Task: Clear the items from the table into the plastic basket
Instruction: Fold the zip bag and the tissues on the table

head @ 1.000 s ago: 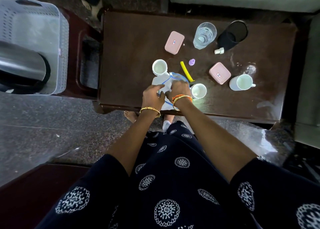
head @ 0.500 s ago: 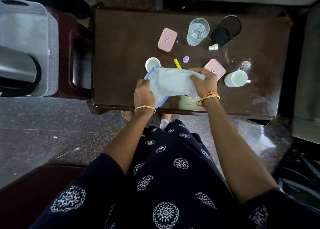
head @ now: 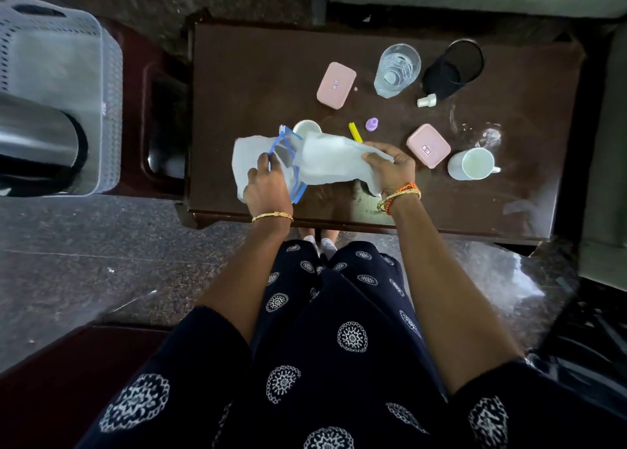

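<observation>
A single wide-angle head camera is looking steeply down from above the person's own lap, facing forward over a dark wooden table [head: 258,75] that is filling the upper middle of the view. It is sitting close enough that both forearms are reaching up from the bottom edge, while the plastic basket [head: 112,85] is showing at the far left margin. No second view is sharing this scene.

The white cloth [head: 325,163], bunched under both hands on the table [head: 237,75] a second ago, is now lifted and spread between them. The left hand [head: 268,185] has moved left to pinch its blue-trimmed end, while the right hand [head: 390,168] has moved right, gripping the other end.
</observation>
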Demonstrator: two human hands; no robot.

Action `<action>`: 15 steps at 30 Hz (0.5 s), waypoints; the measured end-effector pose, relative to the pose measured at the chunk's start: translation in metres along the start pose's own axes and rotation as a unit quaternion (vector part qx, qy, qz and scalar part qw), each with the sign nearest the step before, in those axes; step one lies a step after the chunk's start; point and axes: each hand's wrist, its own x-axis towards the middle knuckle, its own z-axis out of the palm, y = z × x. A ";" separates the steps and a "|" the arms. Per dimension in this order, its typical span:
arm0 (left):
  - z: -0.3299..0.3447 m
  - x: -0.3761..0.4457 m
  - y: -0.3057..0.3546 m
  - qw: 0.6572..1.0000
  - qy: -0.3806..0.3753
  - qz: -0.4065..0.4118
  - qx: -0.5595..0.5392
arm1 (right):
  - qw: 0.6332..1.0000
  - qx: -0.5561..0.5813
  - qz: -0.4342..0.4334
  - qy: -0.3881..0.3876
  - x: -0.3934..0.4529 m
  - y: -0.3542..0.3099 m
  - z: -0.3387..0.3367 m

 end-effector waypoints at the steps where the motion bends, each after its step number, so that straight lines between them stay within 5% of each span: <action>1: 0.010 0.003 0.001 1.000 -0.020 0.013 -0.002 | 1.000 0.008 0.010 0.001 0.000 0.004 0.001; 6: 0.047 0.008 0.011 0.987 -0.136 0.071 -0.048 | 0.998 0.029 0.044 0.021 0.006 0.013 -0.001; 15: 0.006 0.013 0.034 0.951 -0.042 0.031 -0.305 | 0.948 0.268 0.171 -0.024 -0.003 -0.007 -0.014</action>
